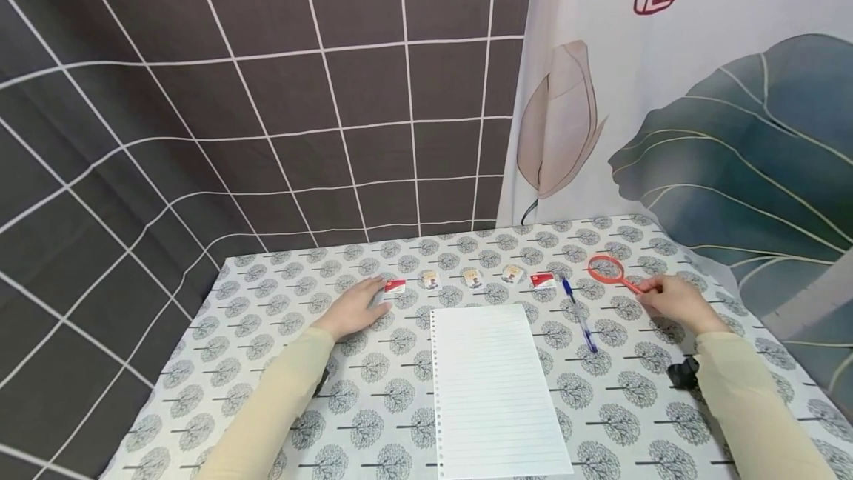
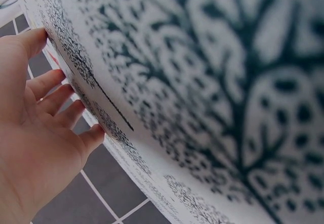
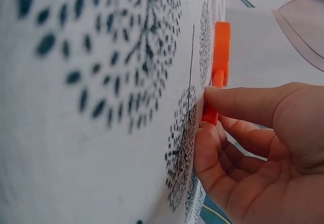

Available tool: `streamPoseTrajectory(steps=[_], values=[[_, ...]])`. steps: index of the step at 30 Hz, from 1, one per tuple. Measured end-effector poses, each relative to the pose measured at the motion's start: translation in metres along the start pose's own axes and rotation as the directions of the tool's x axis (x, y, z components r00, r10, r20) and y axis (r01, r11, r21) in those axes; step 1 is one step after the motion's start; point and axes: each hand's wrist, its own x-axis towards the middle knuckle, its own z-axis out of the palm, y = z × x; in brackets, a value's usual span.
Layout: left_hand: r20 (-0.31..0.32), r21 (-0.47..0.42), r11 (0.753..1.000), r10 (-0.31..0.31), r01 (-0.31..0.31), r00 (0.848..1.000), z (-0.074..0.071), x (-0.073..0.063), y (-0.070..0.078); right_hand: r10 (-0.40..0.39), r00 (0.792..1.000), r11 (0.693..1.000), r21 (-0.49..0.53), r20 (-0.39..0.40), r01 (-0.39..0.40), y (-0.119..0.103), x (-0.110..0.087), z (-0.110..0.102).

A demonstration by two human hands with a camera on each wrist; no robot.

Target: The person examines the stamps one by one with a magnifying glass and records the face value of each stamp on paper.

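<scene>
Fingers (image 3: 210, 150) of the right hand (image 1: 676, 302) pinch the handle of a red-orange magnifying glass (image 1: 623, 279). It is near the far right corner of the desk (image 1: 280, 350), and its round end points toward the far edge. The left hand (image 1: 352, 310) is spread, palm down, over on the left side. Its fingertips are right by a red and white card (image 1: 395, 286); it is hard to tell if they touch it. From there, three small picture cards (image 1: 472, 278) and a second red and white card (image 1: 543, 281) make a row along the far edge. A blue pen (image 1: 578, 312) lies slanted near the row's right end. Lined paper (image 1: 500, 391) reaches toward the near edge. Behind the far edge hangs a dark curtain (image 1: 366, 87) with white lines.
</scene>
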Motion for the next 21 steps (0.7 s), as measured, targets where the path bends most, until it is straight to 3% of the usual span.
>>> streamPoseTrajectory(steps=[6, 10, 16, 21], values=[[-0.004, 0.003, 1.000, -0.001, 0.001, 1.000, 0.003, 0.000, -0.003, 0.018, 1.000, 1.000, 0.010, -0.014, -0.018, -0.002, -0.001, -0.001], [-0.006, -0.004, 1.000, -0.002, 0.002, 1.000, 0.003, -0.001, -0.002, 0.007, 0.997, 0.999, -0.053, -0.070, -0.011, -0.005, -0.003, -0.004], [0.000, -0.006, 1.000, -0.006, 0.006, 1.000, 0.004, -0.002, 0.000, -0.098, 0.983, 0.985, -0.158, -0.157, 0.073, -0.015, -0.002, -0.009], [0.000, 0.000, 1.000, -0.007, 0.007, 1.000, 0.003, 0.000, 0.001, -0.222, 0.969, 0.960, -0.198, -0.110, 0.197, -0.028, 0.003, -0.004]])
